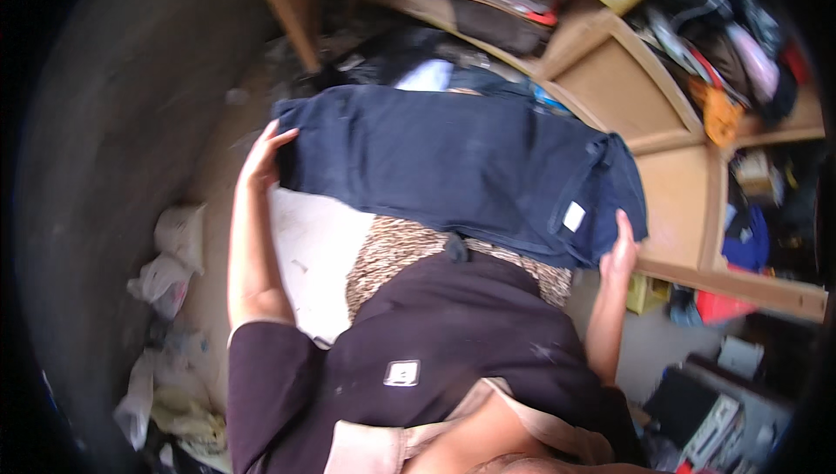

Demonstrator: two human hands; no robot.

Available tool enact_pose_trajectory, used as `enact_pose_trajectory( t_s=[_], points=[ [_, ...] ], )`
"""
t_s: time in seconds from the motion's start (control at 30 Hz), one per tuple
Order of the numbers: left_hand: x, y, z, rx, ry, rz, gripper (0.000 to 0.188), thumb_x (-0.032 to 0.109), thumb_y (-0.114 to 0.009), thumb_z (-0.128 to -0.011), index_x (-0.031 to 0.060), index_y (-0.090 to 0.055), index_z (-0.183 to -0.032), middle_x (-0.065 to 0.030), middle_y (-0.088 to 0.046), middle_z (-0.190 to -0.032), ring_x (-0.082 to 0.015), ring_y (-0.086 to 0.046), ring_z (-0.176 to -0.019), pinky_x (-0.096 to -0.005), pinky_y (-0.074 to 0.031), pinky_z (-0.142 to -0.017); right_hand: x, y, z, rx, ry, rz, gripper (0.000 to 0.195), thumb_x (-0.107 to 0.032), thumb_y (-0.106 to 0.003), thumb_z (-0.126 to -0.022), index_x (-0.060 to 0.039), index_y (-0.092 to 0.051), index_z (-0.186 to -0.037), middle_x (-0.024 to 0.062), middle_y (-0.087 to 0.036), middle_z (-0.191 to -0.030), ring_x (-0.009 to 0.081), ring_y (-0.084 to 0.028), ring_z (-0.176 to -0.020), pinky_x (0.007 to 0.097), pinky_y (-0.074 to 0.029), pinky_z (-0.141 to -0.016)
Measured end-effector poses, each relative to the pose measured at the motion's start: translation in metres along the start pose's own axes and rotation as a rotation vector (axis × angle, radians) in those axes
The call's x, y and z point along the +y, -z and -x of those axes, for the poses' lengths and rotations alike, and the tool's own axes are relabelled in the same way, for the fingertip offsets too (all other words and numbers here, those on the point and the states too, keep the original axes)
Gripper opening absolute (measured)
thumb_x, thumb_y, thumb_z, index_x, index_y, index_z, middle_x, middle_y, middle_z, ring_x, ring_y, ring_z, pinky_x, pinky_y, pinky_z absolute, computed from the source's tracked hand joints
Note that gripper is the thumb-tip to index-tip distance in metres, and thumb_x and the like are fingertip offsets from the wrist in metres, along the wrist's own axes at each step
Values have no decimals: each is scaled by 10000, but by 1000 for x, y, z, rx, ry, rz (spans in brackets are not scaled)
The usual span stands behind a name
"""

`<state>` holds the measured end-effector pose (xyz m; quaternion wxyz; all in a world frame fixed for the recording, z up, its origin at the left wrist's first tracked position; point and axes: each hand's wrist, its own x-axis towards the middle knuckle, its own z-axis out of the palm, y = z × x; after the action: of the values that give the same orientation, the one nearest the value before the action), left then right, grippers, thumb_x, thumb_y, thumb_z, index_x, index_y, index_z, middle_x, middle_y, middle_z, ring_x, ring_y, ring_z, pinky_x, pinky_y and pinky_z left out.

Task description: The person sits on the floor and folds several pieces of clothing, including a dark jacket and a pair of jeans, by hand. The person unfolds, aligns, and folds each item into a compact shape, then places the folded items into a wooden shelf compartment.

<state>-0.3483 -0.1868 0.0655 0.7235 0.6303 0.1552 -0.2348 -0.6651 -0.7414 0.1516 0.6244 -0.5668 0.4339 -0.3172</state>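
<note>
A navy cloth garment is stretched sideways in front of my body, with creases across it and a small white label near its right end. My left hand grips the left end, thumb and a finger over the near side. At the other end, my right hand holds the lower right edge, its thumb lying on the cloth and its other fingers hidden. Below the garment, animal-print fabric shows over my lap area, beside a white flat surface.
Wooden shelving with panels curves along the top and right, holding clothes and mixed items. White plastic bags lie at left by a dark grey wall. A black-and-grey box-shaped device sits at lower right.
</note>
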Motion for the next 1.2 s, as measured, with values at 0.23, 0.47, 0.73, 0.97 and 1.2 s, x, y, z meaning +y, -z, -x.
enact_pose_trajectory(
  t_s=[0.23, 0.47, 0.73, 0.97, 1.2],
  points=[
    [-9, 6, -3, -71, -60, -24, 616, 162, -651, -876, 95, -427, -1445, -76, -527, -1399, -223, -486, -1279, -347, -332, -1094, -26, 29, -21, -172, -115, -373, 381, -15, -630, -868, 48, -567, -1238, 139, -609, -1246, 254, -615, -1111, 370, -516, -969],
    [-11, -5, -10, -113, -58, -39, 507, 136, -629, -888, 93, -503, -1377, -56, -594, -1302, -210, -544, -1197, -355, -407, -1032, -36, 35, -7, -8, 222, 176, 418, -100, -651, -900, 17, -548, -1288, 92, -644, -1174, 210, -625, -1050, 348, -495, -955],
    [-14, -10, -14, -80, -39, -78, 455, 138, -634, -887, 81, -544, -1330, -46, -619, -1264, -191, -566, -1155, -325, -406, -1017, -5, -24, 51, -433, 642, 1354, 1092, -347, -878, -617, -124, -277, -1501, 153, -131, -1602, 377, -177, -1454, 498, -241, -1162],
    [-45, 22, -54, 186, 6, -396, 519, 125, -641, -878, 126, -501, -1378, -65, -604, -1268, -191, -582, -1084, -331, -444, -951, -10, 17, 7, 45, 453, 551, 378, -288, -678, -915, 57, -662, -1070, 160, -713, -1032, 275, -678, -956, 358, -502, -879],
    [-48, -140, 23, -138, -564, -480, 315, 79, -696, -879, 69, -638, -1188, -90, -682, -1131, -165, -641, -1007, -299, -500, -895, -77, 69, -17, 238, 319, -70, 478, -162, -670, -919, 44, -509, -1320, 131, -548, -1338, 226, -556, -1175, 351, -455, -1002]
  ],
)
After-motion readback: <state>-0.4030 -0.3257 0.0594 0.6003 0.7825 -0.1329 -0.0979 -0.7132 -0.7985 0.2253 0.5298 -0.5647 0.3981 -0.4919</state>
